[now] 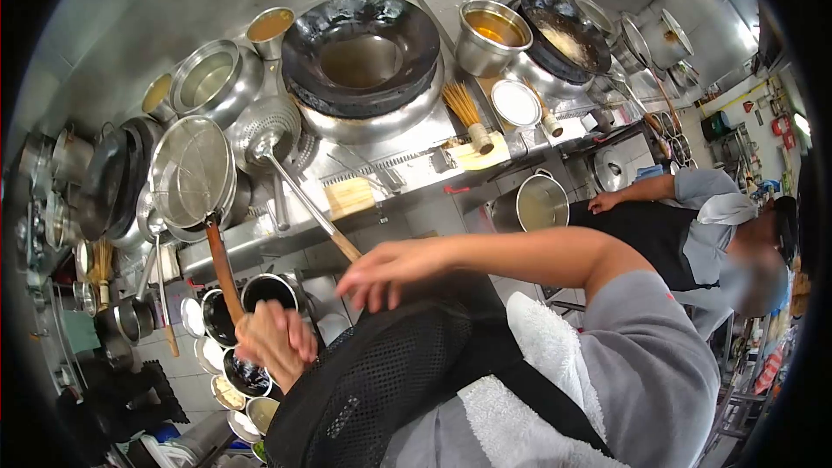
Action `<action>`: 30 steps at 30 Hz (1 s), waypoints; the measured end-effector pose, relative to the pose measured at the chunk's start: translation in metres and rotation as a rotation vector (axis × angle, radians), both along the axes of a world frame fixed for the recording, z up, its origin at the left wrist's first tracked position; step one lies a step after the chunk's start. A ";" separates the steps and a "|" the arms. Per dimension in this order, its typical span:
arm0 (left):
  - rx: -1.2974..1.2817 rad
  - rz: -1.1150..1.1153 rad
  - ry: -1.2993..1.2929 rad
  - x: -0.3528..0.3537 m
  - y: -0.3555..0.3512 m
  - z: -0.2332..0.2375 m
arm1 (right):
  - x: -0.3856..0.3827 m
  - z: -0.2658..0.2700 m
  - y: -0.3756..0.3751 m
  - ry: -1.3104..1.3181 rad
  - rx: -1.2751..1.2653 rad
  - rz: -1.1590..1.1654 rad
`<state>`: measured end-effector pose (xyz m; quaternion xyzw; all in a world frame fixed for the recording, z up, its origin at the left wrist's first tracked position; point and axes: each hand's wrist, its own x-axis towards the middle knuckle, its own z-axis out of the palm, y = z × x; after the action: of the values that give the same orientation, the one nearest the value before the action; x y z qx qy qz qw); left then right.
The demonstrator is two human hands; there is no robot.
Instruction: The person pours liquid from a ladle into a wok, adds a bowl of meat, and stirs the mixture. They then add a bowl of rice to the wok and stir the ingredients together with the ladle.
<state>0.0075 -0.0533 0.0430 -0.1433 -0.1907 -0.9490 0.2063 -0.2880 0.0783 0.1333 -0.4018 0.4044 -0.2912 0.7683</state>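
Note:
My left hand (276, 342) is blurred, its fingers curled and smeared by motion at the lower end of a strainer's wooden handle. That wire-mesh strainer (192, 165) lies over steel vessels at the left of the range. My right hand (381, 273) hangs with fingers spread and nothing in them, close to the wooden end of a long-handled utensil. The metal shaft (299, 191) of this utensil slants up to a perforated steel skimmer (264, 130). Behind it, a large black wok (299, 52) sits on a burner.
A steel pot of orange liquid (492, 30) and another wok (568, 39) stand to the right. Bamboo brushes (462, 104) lie on the range edge. Several seasoning bowls (227, 390) sit at lower left. A co-worker in a dark apron (646, 230) stands at right, beside a tall pot (542, 201).

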 end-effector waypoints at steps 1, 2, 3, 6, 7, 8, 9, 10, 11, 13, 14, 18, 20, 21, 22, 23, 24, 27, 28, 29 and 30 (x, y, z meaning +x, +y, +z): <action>0.107 0.046 -0.112 -0.011 0.001 0.004 | -0.018 -0.028 0.015 0.103 0.012 -0.108; 0.192 0.095 -0.229 -0.024 -0.010 0.011 | -0.035 -0.052 0.026 0.248 -0.015 -0.177; 0.148 0.188 -0.332 -0.041 -0.015 0.012 | -0.055 -0.080 0.039 0.394 -0.040 -0.243; 0.031 0.263 -0.460 -0.079 -0.024 -0.001 | -0.119 -0.180 0.088 0.653 -0.028 -0.313; 0.008 0.270 -0.533 -0.089 -0.022 0.000 | -0.133 -0.208 0.099 0.734 -0.019 -0.331; -0.014 0.294 -0.593 -0.103 -0.020 -0.001 | -0.144 -0.227 0.100 0.604 0.078 -0.407; -0.026 0.327 -0.672 -0.117 -0.015 0.000 | -0.138 -0.223 0.090 0.526 0.232 -0.510; -0.037 0.362 -0.764 -0.126 -0.009 0.004 | -0.132 -0.241 0.077 0.435 0.259 -0.519; -0.003 0.378 -0.784 -0.139 -0.002 0.010 | -0.119 -0.247 0.058 0.327 0.260 -0.513; 0.052 0.388 -0.759 -0.164 0.017 0.030 | -0.078 -0.268 0.013 0.094 0.300 -0.547; 0.076 0.398 -0.742 -0.175 0.025 0.035 | -0.056 -0.271 -0.006 0.089 0.238 -0.530; -0.067 0.559 -0.775 -0.187 0.032 0.042 | -0.018 -0.249 -0.068 -0.433 0.272 -0.263; -0.031 0.598 -0.781 -0.173 0.031 0.047 | -0.010 -0.229 -0.074 -0.233 0.187 -0.372; 0.000 0.682 -0.891 -0.155 0.030 0.028 | -0.016 -0.221 -0.073 -0.002 0.094 -0.509; 0.062 0.734 -0.856 -0.139 0.026 0.004 | -0.029 -0.210 -0.071 0.004 0.101 -0.528; 0.141 0.786 -0.852 -0.131 0.024 0.002 | -0.050 -0.195 -0.070 -0.106 0.139 -0.499; 0.223 0.836 -0.844 -0.130 0.021 0.000 | -0.074 -0.178 -0.065 -0.212 0.174 -0.470; 0.095 0.939 -0.953 -0.123 0.000 -0.022 | -0.149 -0.135 -0.023 -0.200 0.163 -0.349; -0.206 1.145 -1.081 -0.126 -0.009 -0.010 | -0.172 -0.118 -0.011 -0.178 0.094 -0.321; -0.358 1.207 -1.088 -0.094 -0.038 -0.039 | -0.197 -0.111 -0.002 -0.134 -0.004 -0.262; -0.313 1.163 -1.049 -0.081 -0.053 -0.014 | -0.215 -0.095 0.008 -0.039 -0.065 -0.273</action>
<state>-0.0736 -0.1067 0.0285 0.4170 -0.4381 -0.5953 0.5290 -0.5030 0.0862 0.0384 -0.3619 0.4309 -0.4137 0.7157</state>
